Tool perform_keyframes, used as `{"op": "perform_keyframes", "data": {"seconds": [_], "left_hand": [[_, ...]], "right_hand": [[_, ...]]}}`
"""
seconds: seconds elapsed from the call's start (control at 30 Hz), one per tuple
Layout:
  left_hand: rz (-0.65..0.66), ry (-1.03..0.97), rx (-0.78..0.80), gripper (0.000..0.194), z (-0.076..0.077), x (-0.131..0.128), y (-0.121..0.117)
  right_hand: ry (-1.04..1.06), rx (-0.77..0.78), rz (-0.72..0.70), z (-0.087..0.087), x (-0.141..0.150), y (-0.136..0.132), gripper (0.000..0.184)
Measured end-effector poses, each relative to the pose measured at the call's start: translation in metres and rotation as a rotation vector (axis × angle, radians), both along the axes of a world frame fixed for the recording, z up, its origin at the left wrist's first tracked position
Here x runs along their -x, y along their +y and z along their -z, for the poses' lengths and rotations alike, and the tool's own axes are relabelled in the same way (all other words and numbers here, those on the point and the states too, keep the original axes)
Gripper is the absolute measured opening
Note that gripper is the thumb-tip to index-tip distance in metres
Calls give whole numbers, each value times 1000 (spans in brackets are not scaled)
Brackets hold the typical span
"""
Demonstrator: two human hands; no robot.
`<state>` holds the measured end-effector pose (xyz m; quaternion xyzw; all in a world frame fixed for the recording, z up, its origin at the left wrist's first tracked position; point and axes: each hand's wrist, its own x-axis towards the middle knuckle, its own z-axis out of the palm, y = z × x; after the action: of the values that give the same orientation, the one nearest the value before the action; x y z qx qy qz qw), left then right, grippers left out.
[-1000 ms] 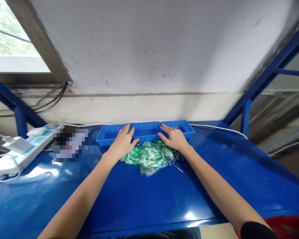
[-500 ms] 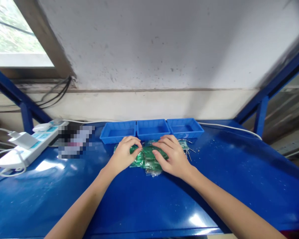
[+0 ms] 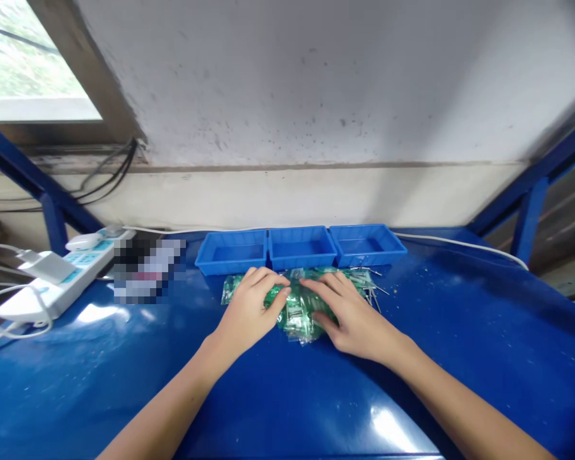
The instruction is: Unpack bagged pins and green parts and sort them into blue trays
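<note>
A pile of small green and clear plastic packets (image 3: 299, 316) lies on the blue table, with thin metal pieces (image 3: 374, 295) sticking out at its right end. My left hand (image 3: 256, 305) rests over the pile's left part. Its fingers are curved, and the thumb tip is close to the index finger with a small gap. Over the right part is my right hand (image 3: 352, 313), its thumb held apart from the fingers. Both hands touch or hover just above the packets; the palms hide part of the pile. Neither hand visibly lifts anything.
Behind the pile stand three blue trays side by side: left tray (image 3: 232, 263), middle tray (image 3: 301, 257) and right tray (image 3: 368, 257). At the left lies a white power strip (image 3: 43, 297) with plugs and cables, beside a blurred-out item (image 3: 148, 271). A white cable (image 3: 460, 241) runs along the wall.
The view has shifted slightly, so the trays and pile appear farther right. My right thumb has moved lower, away from the index finger. Both hands stay over the packets.
</note>
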<state>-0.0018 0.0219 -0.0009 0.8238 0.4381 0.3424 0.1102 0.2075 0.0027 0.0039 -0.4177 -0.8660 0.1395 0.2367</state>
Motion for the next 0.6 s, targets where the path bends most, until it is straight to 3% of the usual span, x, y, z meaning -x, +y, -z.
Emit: {"op": "perform_keyframes", "data": {"seconds": [0.1,0.2,0.33,0.4,0.47,0.6], "left_hand": [[48,-44,-7,12,-1,-5,-5],[78,-116,34,12,-2,-9,-10],[79,-284,316,18,-2,-14,-16],[73,-414,509,23,-3,-17,-19],[71,-580,699,27,-5,-19,-21],[119,-921,979,37,-9,-23,-24]], "right_hand": [[158,86,-2,4,-2,4,47],[383,168,15,3,0,5,29],[731,223,105,5,6,1,6],[816,146,149,7,9,-3,2],[825,-8,156,10,11,-7,9],[722,-250,25,10,14,-13,24]]}}
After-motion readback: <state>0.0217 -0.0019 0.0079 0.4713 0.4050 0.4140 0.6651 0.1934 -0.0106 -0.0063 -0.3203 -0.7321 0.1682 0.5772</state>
